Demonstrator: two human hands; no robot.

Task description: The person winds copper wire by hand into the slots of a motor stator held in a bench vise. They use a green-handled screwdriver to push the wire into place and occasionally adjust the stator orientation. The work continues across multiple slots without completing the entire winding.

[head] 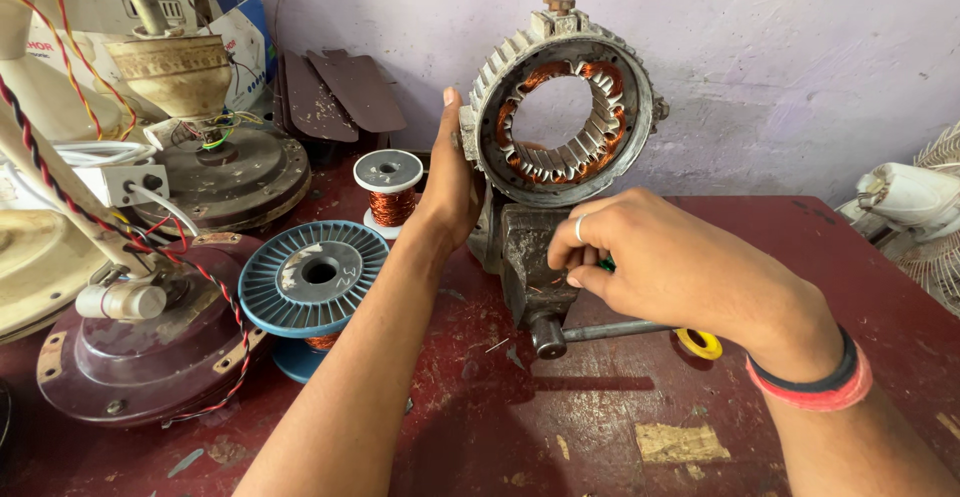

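A round motor stator, grey ribbed metal with copper windings inside, stands upright in a bench vise on the dark red table. My left hand lies flat against the stator's left rim, fingers up. My right hand hovers in front of the vise, fingers pinched on a small green thing that is mostly hidden. The vise handle sticks out to the right below that hand.
A blue spool and a smaller grey spool of copper wire stand left of the vise. Ceiling fan motors with wires crowd the left side. A yellow tape roll lies by the handle. A white fan is at right.
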